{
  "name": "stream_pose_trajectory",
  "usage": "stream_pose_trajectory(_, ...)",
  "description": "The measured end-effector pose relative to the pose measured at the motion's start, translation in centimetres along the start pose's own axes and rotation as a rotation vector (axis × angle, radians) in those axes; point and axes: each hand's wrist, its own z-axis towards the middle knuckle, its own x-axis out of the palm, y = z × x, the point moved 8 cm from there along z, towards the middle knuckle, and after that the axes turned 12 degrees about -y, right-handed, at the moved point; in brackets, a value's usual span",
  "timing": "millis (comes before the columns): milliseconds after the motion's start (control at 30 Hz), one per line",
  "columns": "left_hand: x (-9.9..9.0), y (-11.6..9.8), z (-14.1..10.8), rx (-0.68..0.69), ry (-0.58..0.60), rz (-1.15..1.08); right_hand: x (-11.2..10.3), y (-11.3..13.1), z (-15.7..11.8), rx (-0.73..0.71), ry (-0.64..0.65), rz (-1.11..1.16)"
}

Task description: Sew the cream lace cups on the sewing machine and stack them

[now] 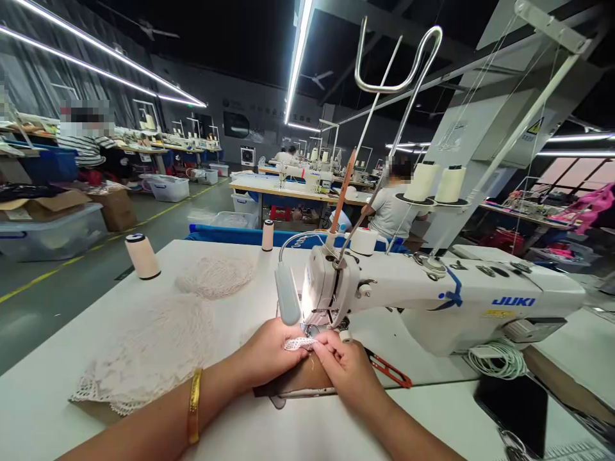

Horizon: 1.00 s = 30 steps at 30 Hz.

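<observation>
- The white worktop [43, 403] spreads across the foreground, carrying a sewing machine [398, 288] whose long arm runs toward the right.
- Around it is a large workroom with a dark ceiling, strip lights, other sewing stations and a grey floor [177, 221] marked with a yellow line; one person in a striped top [86, 147] sits far left, and another in a pale top [391, 208] sits beyond the machine.
- The white lace strip [298, 344] lies with its long axis running roughly side to side, one end toward the left palm and the other toward the right fingertips.
- It is held in front of the machine's needle area, just above a brown panel [307, 376].
- The left hand [273, 349], with a gold bracelet [194, 406] on its wrist, has its fingers closed on the strip, thumb along the near side.
- The right hand [348, 368] has its fingers pinched on the strip's right end.
- A large lace pile [148, 346] and a smaller lace pile [218, 276] rest on the left, near two thread cones [143, 257].
- A red-orange tool [391, 371] lies just beyond the right hand, and a coiled cable [497, 360] sits farther right.
</observation>
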Motion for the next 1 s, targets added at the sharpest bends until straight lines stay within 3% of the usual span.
stream_pose_trajectory(67, -0.1, -0.5, -0.3, 0.059, -0.009, 0.027, 0.1, 0.2, -0.3, -0.046, 0.031, -0.020)
stream_pose_trajectory(233, -0.6, -3.3, -3.1, 0.452, -0.137, 0.193, 0.2, 1.6, -2.0, -0.270, 0.129, -0.095)
stream_pose_trajectory(333, -0.4, -3.9, -4.4, 0.551, -0.159, 0.219, -0.1, 2.3, -2.7, -0.380, 0.135, -0.132)
stream_pose_trajectory(800, -0.3, -3.8, -3.4, 0.565, -0.187, 0.341, -0.3, 1.6, -2.1, -0.410, 0.029, -0.264)
stream_pose_trajectory(1000, -0.3, -4.2, -3.8, 0.600, -0.176, 0.334, -0.3, 1.6, -2.2, -0.436, 0.048, -0.301)
